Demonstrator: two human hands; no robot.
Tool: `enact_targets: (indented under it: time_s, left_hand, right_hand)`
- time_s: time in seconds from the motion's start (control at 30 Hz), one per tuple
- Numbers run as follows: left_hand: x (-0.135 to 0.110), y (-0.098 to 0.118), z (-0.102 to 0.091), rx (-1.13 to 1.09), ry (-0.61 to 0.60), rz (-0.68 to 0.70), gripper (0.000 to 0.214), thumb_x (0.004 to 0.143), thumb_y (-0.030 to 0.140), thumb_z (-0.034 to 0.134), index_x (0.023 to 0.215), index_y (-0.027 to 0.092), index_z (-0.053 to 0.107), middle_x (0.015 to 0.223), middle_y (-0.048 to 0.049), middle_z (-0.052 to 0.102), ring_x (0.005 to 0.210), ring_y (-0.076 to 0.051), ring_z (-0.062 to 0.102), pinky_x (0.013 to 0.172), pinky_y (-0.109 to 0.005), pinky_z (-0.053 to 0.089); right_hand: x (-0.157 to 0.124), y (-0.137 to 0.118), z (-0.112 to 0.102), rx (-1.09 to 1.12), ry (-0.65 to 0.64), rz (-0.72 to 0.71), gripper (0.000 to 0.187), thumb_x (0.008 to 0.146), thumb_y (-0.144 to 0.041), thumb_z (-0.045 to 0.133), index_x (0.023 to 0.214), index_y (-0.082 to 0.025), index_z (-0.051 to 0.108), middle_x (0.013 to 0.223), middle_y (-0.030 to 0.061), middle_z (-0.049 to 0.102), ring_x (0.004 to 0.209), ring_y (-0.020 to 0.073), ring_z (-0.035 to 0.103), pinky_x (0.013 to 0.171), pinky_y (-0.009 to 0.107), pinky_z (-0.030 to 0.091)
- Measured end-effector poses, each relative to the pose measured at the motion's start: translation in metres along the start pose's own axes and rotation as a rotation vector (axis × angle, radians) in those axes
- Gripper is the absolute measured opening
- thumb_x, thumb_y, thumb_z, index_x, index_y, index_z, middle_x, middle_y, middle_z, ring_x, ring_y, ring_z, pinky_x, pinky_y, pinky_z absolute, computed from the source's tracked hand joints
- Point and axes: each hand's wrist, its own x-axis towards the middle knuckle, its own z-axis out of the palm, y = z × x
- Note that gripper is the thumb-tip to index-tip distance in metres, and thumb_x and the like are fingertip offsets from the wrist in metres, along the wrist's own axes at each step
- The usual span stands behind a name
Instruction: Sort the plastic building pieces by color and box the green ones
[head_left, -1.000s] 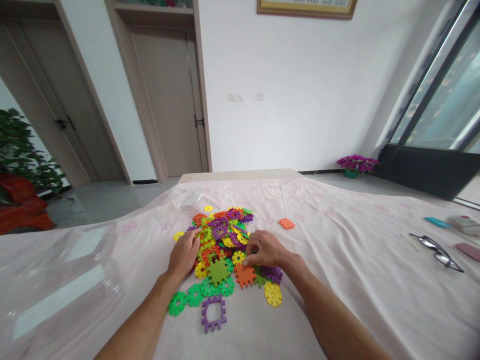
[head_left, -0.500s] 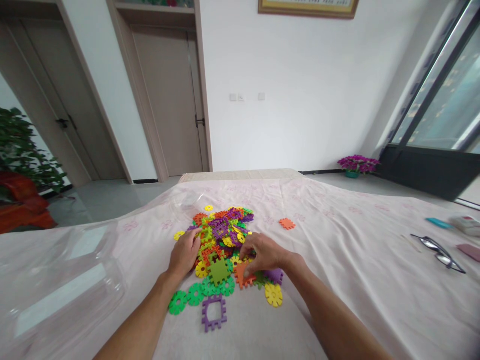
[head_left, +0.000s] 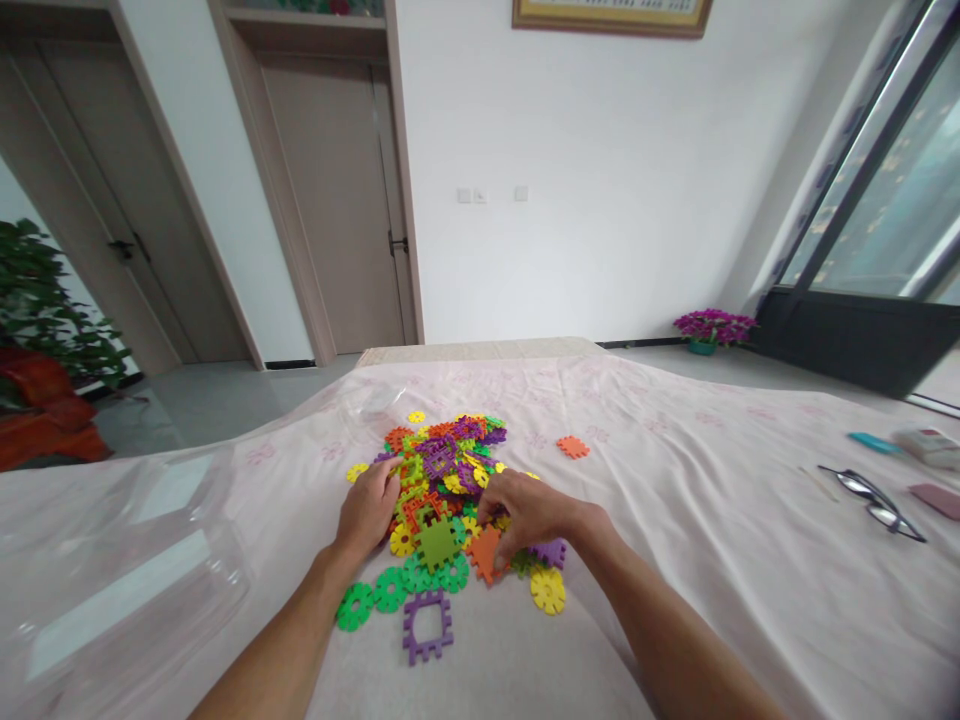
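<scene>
A heap of colourful plastic interlocking pieces [head_left: 441, 458] lies on the cloth in front of me, some square and toothed, some round and notched. At its left edge rests my left hand [head_left: 369, 505], thumb and forefinger a little apart, touching the heap and holding nothing that I can see. My right hand [head_left: 525, 510] is bent over the near right side, its thumb pressed on an orange toothed square [head_left: 486, 555]; the other fingertips are partly hidden. Beside that square lies a green toothed square [head_left: 437, 542]. Closer to me are a purple square frame [head_left: 427, 628] and green notched discs [head_left: 355, 607].
Clear plastic packaging [head_left: 127, 570] lies at the left on the pink tablecloth [head_left: 675, 480]. A lone orange piece [head_left: 573, 447] sits beyond my right hand, and a yellow disc [head_left: 548, 591] beside my right forearm. Eyeglasses [head_left: 874, 502] lie far right.
The orange square under my right thumb has turned slightly and tilted, and the thumb has shifted a little to the right. My left hand has stayed in place.
</scene>
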Motion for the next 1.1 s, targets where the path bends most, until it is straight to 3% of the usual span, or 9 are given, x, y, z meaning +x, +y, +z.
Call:
enact_targets:
  time_s: [0.23, 0.4, 0.53, 0.67, 0.87, 0.97, 1.1]
  left_hand:
    - [-0.001, -0.002, 0.001, 0.012, -0.007, -0.006, 0.038, 0.093, 0.029, 0.037, 0.123, 0.02, 0.061, 0.125, -0.0072, 0.065, 0.118, -0.022, 0.058, 0.106, -0.038, 0.042]
    - [-0.001, -0.004, 0.002, 0.019, -0.01, -0.002, 0.038, 0.094, 0.029, 0.037, 0.123, 0.021, 0.06, 0.127, -0.0075, 0.064, 0.121, -0.021, 0.057, 0.106, -0.038, 0.042]
    - [0.0, -0.003, 0.002, 0.018, -0.003, -0.005, 0.038, 0.094, 0.029, 0.038, 0.122, 0.021, 0.061, 0.126, -0.0072, 0.065, 0.12, -0.021, 0.058, 0.105, -0.038, 0.042]
    - [0.0, -0.002, 0.001, 0.013, -0.006, -0.01, 0.038, 0.093, 0.03, 0.039, 0.123, 0.021, 0.061, 0.126, -0.0072, 0.065, 0.12, -0.021, 0.058, 0.105, -0.038, 0.042]
    - [0.0, -0.003, 0.002, 0.006, -0.007, -0.003, 0.038, 0.093, 0.03, 0.038, 0.123, 0.021, 0.061, 0.126, -0.0072, 0.065, 0.119, -0.021, 0.058, 0.106, -0.038, 0.042]
    - [0.0, -0.004, 0.003, 0.006, -0.008, -0.001, 0.038, 0.093, 0.03, 0.038, 0.123, 0.021, 0.06, 0.126, -0.007, 0.065, 0.118, -0.021, 0.058, 0.106, -0.038, 0.042]
    - [0.0, -0.004, 0.003, 0.008, -0.01, 0.003, 0.038, 0.094, 0.03, 0.037, 0.123, 0.021, 0.06, 0.126, -0.0073, 0.065, 0.118, -0.021, 0.059, 0.105, -0.038, 0.043]
  right_hand:
    - [0.0, 0.001, 0.003, -0.061, -0.07, 0.014, 0.052, 0.053, -0.047, 0.087, 0.096, -0.023, 0.07, 0.099, 0.0021, 0.06, 0.088, 0.0191, 0.052, 0.071, 0.026, 0.038]
    - [-0.002, 0.01, -0.002, 0.273, -0.08, 0.115, 0.032, 0.061, -0.034, 0.084, 0.087, -0.021, 0.07, 0.085, -0.0025, 0.064, 0.077, 0.0134, 0.054, 0.064, 0.022, 0.039]
    - [-0.007, 0.009, -0.014, 0.597, -0.005, 0.163, 0.023, 0.068, -0.035, 0.077, 0.082, -0.018, 0.069, 0.08, -0.0019, 0.066, 0.073, 0.0122, 0.057, 0.065, 0.022, 0.041]
    - [-0.01, 0.014, -0.023, 0.87, 0.313, 0.271, 0.032, 0.07, -0.045, 0.074, 0.078, -0.016, 0.064, 0.068, -0.002, 0.061, 0.06, 0.0093, 0.052, 0.056, 0.021, 0.037]
    - [-0.019, 0.07, -0.011, 0.858, 0.959, 0.573, 0.037, 0.068, -0.049, 0.07, 0.082, -0.015, 0.063, 0.057, -0.0036, 0.056, 0.047, 0.0082, 0.045, 0.045, 0.021, 0.034]
    - [-0.027, 0.097, -0.003, 0.812, 1.123, 0.665, 0.036, 0.068, -0.046, 0.067, 0.087, -0.015, 0.065, 0.06, -0.0013, 0.06, 0.049, 0.0109, 0.05, 0.045, 0.023, 0.038]
    - [-0.036, 0.115, 0.004, 0.654, 1.172, 0.775, 0.036, 0.071, -0.042, 0.062, 0.094, -0.015, 0.066, 0.072, 0.0034, 0.066, 0.057, 0.0151, 0.058, 0.052, 0.026, 0.045]
